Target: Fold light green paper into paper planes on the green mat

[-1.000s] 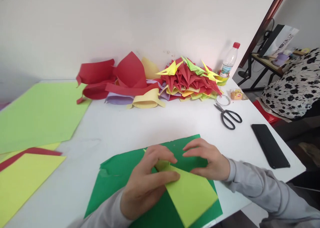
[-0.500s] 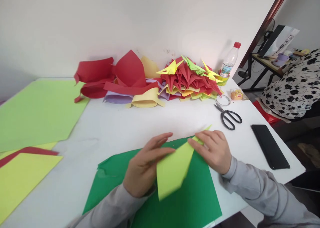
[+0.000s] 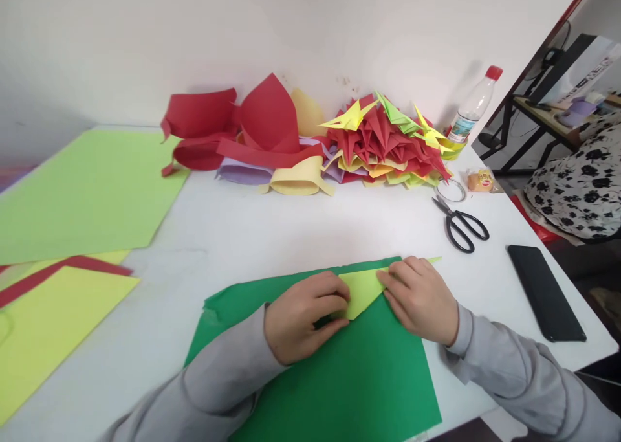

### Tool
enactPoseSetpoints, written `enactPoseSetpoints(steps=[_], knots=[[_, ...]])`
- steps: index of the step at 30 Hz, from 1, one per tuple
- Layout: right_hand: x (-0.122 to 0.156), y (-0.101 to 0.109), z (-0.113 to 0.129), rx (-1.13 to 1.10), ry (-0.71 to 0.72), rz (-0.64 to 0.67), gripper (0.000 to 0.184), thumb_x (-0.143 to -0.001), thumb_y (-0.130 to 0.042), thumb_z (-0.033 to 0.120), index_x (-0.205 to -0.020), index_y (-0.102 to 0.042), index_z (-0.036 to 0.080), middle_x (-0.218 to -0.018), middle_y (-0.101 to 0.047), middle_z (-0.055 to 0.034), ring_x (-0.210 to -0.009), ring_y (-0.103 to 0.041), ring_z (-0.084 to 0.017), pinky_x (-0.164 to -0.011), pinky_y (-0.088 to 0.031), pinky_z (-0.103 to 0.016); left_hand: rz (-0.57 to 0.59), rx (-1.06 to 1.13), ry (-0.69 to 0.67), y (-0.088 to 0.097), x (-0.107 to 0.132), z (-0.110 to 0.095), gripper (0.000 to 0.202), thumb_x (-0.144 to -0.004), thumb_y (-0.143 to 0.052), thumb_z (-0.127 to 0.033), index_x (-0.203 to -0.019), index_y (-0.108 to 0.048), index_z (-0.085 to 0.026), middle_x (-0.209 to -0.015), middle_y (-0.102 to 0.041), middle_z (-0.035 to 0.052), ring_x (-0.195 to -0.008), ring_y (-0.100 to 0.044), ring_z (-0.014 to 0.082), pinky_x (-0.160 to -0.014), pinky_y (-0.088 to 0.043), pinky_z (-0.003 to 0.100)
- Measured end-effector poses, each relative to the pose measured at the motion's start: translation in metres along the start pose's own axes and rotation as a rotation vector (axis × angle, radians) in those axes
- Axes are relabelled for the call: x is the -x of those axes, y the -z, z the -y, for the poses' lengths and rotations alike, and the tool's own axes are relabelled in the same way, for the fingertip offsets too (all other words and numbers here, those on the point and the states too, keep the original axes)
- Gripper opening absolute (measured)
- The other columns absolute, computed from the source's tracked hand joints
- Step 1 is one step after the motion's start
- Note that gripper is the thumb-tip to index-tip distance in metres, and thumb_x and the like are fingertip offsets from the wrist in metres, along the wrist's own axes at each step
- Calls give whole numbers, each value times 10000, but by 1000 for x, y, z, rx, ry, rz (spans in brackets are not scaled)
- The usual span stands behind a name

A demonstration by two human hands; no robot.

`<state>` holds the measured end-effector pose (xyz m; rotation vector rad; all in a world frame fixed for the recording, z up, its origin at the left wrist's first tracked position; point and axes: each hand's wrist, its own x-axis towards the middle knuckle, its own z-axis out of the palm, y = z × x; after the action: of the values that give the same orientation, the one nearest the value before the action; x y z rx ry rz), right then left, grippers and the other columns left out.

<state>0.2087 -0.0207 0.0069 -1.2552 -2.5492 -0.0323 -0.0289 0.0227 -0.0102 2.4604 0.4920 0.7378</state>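
A folded yellow-green paper (image 3: 361, 290) lies over the upper part of a dark green sheet (image 3: 359, 371). My left hand (image 3: 310, 312) grips its left end, fingers curled around it with the thumb below. My right hand (image 3: 422, 296) pinches the narrow right part, and a thin pointed tip pokes out beyond the knuckles. The paper's left end is hidden under my left fingers. The green sheet has a torn, creased edge at its upper left.
Folded red paper shapes (image 3: 269, 118) and a heap of red, yellow and green folded paper (image 3: 378, 138) line the wall. To the right are scissors (image 3: 458, 225), a bottle (image 3: 473, 109) and a black phone-like slab (image 3: 546, 293). Light green sheets (image 3: 97, 196) lie left. A person in patterned clothing (image 3: 577, 183) is at far right.
The yellow-green paper has gone from lifted and tilted to lying flatter, its lower part no longer hanging down. My left hand has closed on its left end. The view has shifted slightly left.
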Motion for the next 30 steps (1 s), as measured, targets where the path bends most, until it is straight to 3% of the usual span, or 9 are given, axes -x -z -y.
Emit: enactPoseSetpoints(steps=[4, 11, 16, 25, 30], knots=[[-5, -9, 4, -282, 67, 2, 239, -893, -464, 120, -1017, -655, 194, -937, -610, -68, -827, -495, -196, -702, -352, -349, -13, -40, -33, 1, -1, 0, 152, -871, -519, -123, -812, -641, -193, -842, -656, 54, -735, -563, 150, -678, -481, 287], [-12, -10, 5, -514, -28, 82, 130, -865, -592, 186, -904, -695, 255, -917, -620, -14, -851, -529, -172, -753, -344, -346, 8, -114, -59, -2, 0, 0, 150, -891, -516, -189, -851, -660, -188, -841, -656, 62, -734, -550, 163, -683, -486, 314], [-17, -9, 10, -482, -160, 140, 28, -852, -634, 200, -830, -643, 215, -890, -610, -5, -842, -530, -169, -743, -345, -333, -17, -253, -98, -7, 1, 0, 153, -909, -513, -225, -864, -653, -182, -802, -658, 59, -733, -551, 171, -680, -488, 326], [-21, -11, 14, -508, -267, 125, 125, -772, -702, 131, -768, -603, 207, -819, -599, 5, -804, -531, -177, -722, -342, -317, -20, -477, -214, -5, -5, -9, 201, -914, -500, -171, -779, -648, -181, -679, -635, 25, -680, -566, 162, -620, -472, 303], [-23, -12, 14, -482, -285, 118, 175, -746, -738, 150, -786, -578, 208, -769, -586, 19, -766, -528, -171, -687, -342, -304, 2, -502, -184, -7, -5, -8, 241, -929, -470, -174, -746, -627, -190, -683, -610, 14, -659, -518, 153, -593, -417, 303]])
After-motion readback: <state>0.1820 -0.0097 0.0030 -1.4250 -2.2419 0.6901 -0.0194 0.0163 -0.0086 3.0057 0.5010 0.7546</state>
